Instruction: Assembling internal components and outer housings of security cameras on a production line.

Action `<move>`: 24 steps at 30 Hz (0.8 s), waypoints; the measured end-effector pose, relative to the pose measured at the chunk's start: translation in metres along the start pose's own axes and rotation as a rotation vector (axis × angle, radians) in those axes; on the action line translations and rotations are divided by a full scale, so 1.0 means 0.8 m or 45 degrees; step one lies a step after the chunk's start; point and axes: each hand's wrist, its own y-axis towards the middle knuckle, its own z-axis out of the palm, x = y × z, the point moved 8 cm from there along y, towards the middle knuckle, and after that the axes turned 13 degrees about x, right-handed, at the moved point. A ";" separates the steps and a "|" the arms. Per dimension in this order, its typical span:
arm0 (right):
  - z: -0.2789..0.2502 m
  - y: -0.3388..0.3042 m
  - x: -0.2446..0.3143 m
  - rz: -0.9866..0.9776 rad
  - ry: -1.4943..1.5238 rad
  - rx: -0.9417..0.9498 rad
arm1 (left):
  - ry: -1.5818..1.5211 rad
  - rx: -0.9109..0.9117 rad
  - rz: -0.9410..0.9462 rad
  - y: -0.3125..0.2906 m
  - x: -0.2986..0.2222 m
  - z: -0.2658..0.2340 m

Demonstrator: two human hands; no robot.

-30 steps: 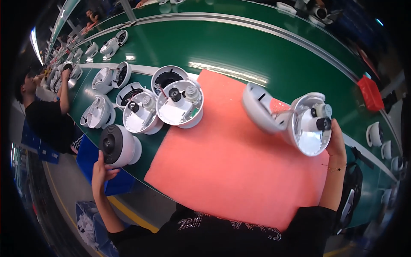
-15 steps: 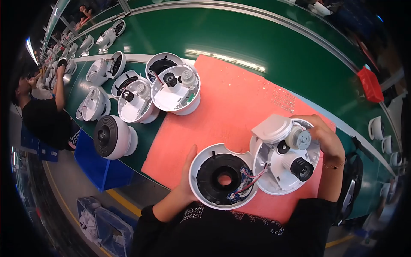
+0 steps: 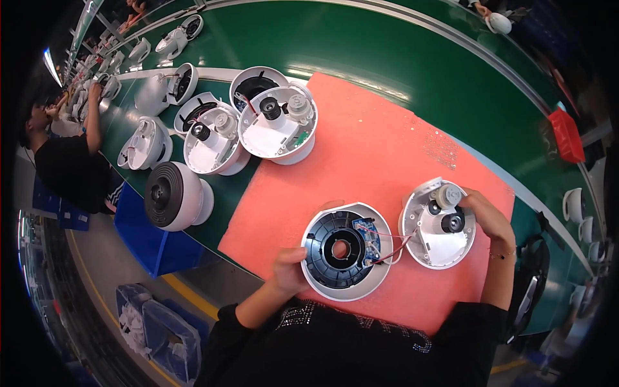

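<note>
My left hand (image 3: 290,269) is closed on the left rim of a white bowl-shaped housing half (image 3: 361,288), fingers partly hidden behind it. Inside sits a black ribbed disc (image 3: 320,250) with a central hole, and a blue circuit board (image 3: 367,240) at its right. Thin red, dark and white wires (image 3: 393,250) run across to a white motor housing half (image 3: 431,240). Gripping that half by its right edge is my right hand (image 3: 485,218), its fingertips partly hidden. This half carries a pale round motor (image 3: 447,196) and a black ridged knob (image 3: 452,223). Both halves face up, apart.
Beneath my hands lies a pink foam mat (image 3: 361,155) with small shiny bits (image 3: 441,155) at its far right. Several opened white housings (image 3: 278,126) stand left on the green bench. A red bin (image 3: 566,135) is far right, a blue bin (image 3: 155,235) lower left. A co-worker (image 3: 71,168) works at left.
The left half has turned in my hand, bringing its circuit board from lower right to upper right. The right half has tilted, and a wider gap with stretched wires shows between the two.
</note>
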 end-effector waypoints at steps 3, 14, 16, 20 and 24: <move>0.013 -0.018 0.065 -0.345 -0.105 0.075 | 0.022 0.022 -0.016 0.002 0.006 0.004; 0.173 -0.050 0.190 -1.096 -1.262 0.036 | 0.338 0.261 -0.024 0.007 -0.014 0.043; 0.171 -0.053 0.193 -1.144 -1.276 -0.049 | 0.370 0.271 -0.023 0.009 -0.015 0.049; 0.167 -0.069 0.200 -1.226 -1.208 -0.152 | 0.415 0.301 -0.005 0.011 -0.015 0.055; 0.167 -0.068 0.195 -1.204 -1.236 -0.143 | 0.446 0.288 -0.031 0.013 -0.014 0.054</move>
